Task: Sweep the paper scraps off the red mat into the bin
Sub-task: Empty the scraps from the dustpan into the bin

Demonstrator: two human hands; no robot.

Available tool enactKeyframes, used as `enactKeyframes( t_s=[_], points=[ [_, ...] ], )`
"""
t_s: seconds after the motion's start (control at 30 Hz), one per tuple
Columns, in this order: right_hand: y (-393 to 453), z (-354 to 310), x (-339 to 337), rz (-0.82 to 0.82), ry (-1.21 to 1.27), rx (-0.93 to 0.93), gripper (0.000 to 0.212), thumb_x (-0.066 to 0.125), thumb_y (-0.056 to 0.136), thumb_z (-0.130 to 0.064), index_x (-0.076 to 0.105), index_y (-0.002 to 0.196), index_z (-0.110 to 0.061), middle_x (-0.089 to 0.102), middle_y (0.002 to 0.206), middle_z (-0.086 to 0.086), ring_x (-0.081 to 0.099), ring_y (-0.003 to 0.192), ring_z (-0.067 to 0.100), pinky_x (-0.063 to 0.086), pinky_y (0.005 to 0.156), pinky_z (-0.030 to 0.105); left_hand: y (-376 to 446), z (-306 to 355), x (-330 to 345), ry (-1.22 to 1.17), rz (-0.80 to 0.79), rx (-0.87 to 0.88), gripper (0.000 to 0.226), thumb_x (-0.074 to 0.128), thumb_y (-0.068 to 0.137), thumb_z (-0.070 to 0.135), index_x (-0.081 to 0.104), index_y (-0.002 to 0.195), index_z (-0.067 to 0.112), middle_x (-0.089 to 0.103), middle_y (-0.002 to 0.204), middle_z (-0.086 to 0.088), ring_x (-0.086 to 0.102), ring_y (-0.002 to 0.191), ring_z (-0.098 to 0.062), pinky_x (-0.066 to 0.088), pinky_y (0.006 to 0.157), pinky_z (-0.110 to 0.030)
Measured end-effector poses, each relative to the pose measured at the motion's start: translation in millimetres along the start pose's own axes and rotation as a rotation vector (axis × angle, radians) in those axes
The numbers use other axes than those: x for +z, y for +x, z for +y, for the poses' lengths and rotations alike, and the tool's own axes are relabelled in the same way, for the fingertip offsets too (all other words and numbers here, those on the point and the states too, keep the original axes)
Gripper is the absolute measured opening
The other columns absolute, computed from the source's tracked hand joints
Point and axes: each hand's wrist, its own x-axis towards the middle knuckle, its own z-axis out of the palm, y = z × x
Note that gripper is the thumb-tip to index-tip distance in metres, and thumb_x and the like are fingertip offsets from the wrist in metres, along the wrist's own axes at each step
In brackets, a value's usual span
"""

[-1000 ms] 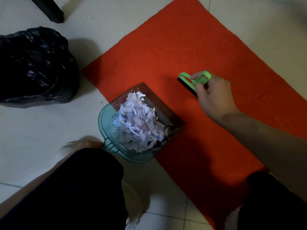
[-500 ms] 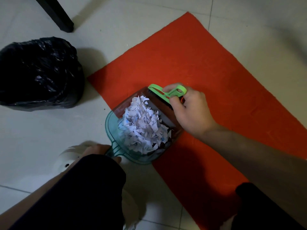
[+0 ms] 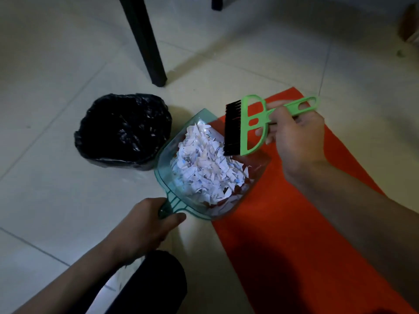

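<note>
Beside the bin, the left hand grips the dustpan heaped with paper scraps; the right hand pinches the brush. The red mat seems clear, though dim; tipping remains.

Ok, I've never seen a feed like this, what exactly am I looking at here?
There is no machine: one camera on a person's head looks down at their two bare hands. The left hand grips the handle of a clear teal dustpan heaped with white paper scraps. The right hand holds a green hand brush, bristles at the pile's edge. The pan lies partly over the red mat on a tiled floor. A bin with a black liner stands beside the pan.
</note>
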Motion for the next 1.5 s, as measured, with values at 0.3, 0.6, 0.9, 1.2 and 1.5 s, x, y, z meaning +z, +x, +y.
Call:
enactKeyframes(
  t_s=[0.3, 0.6, 0.9, 1.2, 1.5],
  points=[
    [-17, -15, 94, -0.164, 0.229, 0.111, 0.012, 0.047, 0.09, 0.0, 0.058, 0.086, -0.002, 0.063, 0.059, 0.015, 0.061, 0.052, 0.031, 0.039, 0.042, 0.025, -31, -13, -68, -0.302, 0.074, 0.024, 0.037, 0.065, 0.09, 0.027, 0.047, 0.071, 0.002, 0.053, 0.044, -0.007, 0.044, 0.033, -0.022, 0.039, 0.041, -0.027],
    [-30, -9, 164, -0.267, 0.259, 0.201, 0.013, 0.048, 0.092, -0.003, 0.061, 0.092, -0.004, 0.068, 0.067, 0.014, 0.065, 0.061, 0.035, 0.047, 0.048, 0.03, -40, -43, -103, -0.547, 0.099, -0.083, 0.035, 0.059, 0.095, 0.027, 0.044, 0.079, 0.0, 0.049, 0.054, -0.008, 0.043, 0.039, -0.023, 0.037, 0.043, -0.03],
    [-55, 0, 241, -0.454, 0.289, 0.334, 0.012, 0.051, 0.094, 0.0, 0.061, 0.1, 0.003, 0.07, 0.084, 0.024, 0.067, 0.066, 0.036, 0.056, 0.056, 0.033, -38, -50, -112, -0.592, 0.132, -0.119, 0.031, 0.056, 0.097, 0.024, 0.048, 0.081, -0.001, 0.05, 0.047, -0.001, 0.04, 0.038, -0.02, 0.036, 0.043, -0.028],
    [-58, 16, 265, -0.454, 0.133, 0.377, 0.011, 0.054, 0.094, -0.004, 0.064, 0.095, -0.004, 0.068, 0.071, 0.014, 0.068, 0.062, 0.034, 0.058, 0.075, 0.047, -38, -55, -117, -0.59, 0.154, -0.136, 0.032, 0.055, 0.098, 0.025, 0.048, 0.076, 0.002, 0.049, 0.044, 0.0, 0.04, 0.036, -0.016, 0.036, 0.042, -0.027],
    [-54, 8, 258, -0.448, 0.243, 0.409, 0.008, 0.055, 0.093, -0.001, 0.062, 0.096, 0.001, 0.069, 0.078, 0.017, 0.068, 0.07, 0.04, 0.059, 0.068, 0.041, -37, -62, -122, -0.596, 0.172, -0.153, 0.03, 0.056, 0.097, 0.024, 0.05, 0.078, 0.001, 0.052, 0.052, -0.001, 0.041, 0.04, -0.018, 0.038, 0.045, -0.031]
  ],
)
